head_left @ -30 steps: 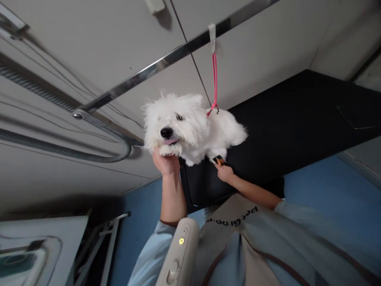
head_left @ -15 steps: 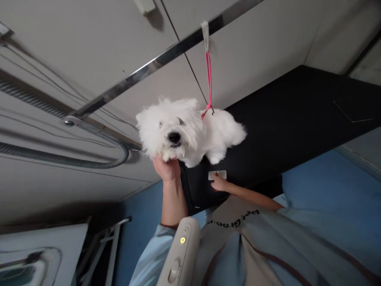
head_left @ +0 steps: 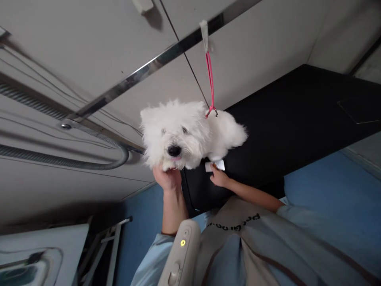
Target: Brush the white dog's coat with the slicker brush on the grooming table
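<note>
A fluffy white dog (head_left: 178,131) lies on the black table, facing me. My left hand (head_left: 168,178) is closed at the fur under its chin; the fingertips are hidden in the fur. My right hand (head_left: 219,176) grips a slicker brush (head_left: 219,164) with a pale rectangular head and a bit of orange-red at the handle. The brush is close by the dog's front leg, and whether it touches the fur I cannot tell. A pink loop leash (head_left: 210,79) runs up from the dog's neck.
The leash hangs from a metal bar (head_left: 143,71) over the black table (head_left: 285,119). A grey flexible hose (head_left: 89,162) curves at the left. In front of my chest is a beige device (head_left: 180,254) with a yellow light. A white frame (head_left: 113,246) stands lower left.
The dog's head has tipped down and shifted slightly right. My right hand has lifted the slicker brush up toward the dog and turned it; my left hand stays under the chin.
</note>
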The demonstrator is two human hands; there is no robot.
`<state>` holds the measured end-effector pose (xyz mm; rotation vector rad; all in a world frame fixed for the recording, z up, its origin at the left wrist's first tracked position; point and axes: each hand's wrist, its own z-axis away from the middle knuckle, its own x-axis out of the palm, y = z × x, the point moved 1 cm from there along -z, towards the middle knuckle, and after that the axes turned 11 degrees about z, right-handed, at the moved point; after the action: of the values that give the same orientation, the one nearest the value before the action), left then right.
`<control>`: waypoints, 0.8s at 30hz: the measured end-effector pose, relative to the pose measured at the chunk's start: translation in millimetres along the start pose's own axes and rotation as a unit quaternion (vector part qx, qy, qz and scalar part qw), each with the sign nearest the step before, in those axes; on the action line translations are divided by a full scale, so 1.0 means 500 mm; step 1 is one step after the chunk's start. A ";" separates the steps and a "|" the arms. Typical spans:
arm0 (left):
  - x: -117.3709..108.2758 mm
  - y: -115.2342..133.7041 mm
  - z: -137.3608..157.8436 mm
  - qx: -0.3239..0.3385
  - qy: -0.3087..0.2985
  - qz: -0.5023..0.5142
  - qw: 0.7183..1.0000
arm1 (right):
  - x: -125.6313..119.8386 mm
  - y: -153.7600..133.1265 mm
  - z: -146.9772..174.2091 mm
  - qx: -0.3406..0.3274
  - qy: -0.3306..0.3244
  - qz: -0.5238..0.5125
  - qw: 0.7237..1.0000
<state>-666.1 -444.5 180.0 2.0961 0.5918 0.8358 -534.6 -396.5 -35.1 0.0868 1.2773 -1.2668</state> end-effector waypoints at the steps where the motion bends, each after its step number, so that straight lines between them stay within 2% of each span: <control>1: 0.006 0.007 0.002 -0.001 0.020 0.031 0.999 | -0.009 -0.002 -0.005 0.005 0.010 0.003 1.000; 3: 0.019 0.021 0.004 -0.007 0.033 0.058 0.998 | -0.015 -0.006 -0.011 0.023 0.009 0.013 1.000; 7: 0.032 0.039 0.006 -0.015 -0.008 0.033 0.999 | 0.011 -0.018 0.000 0.029 -0.046 0.020 0.998; 12: 0.022 0.036 0.007 -0.002 -0.005 0.073 0.997 | 0.001 -0.024 -0.014 0.019 0.012 0.035 0.999; 16: 0.009 0.030 0.001 -0.016 0.000 0.072 0.997 | 0.001 -0.015 -0.009 0.037 -0.024 0.046 0.998; 21: 0.007 0.024 -0.005 -0.018 0.027 0.076 0.997 | -0.016 -0.007 -0.013 0.011 0.031 0.066 0.997; 24: 0.006 0.024 -0.008 -0.004 0.010 0.029 1.000 | -0.010 0.005 -0.012 0.027 0.004 0.076 0.997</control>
<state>-665.6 -447.6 192.5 2.1092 0.5402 0.8915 -535.7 -388.3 -35.0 0.2242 1.2205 -1.1711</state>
